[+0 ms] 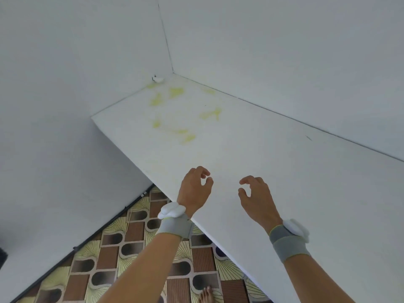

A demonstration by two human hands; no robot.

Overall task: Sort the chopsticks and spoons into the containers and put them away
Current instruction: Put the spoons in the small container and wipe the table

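Hands [225, 191] loose, empty, over tbl [284, 171]

the table [273, 162] top looks matt white and smooth, smeared with dull yellow stains [175, 110]. walls [65, 84] are matt white too. both wristbands [175, 227] look like grey knitted cloth. the floor [122, 259] looks like patterned, faintly glossy vinyl.
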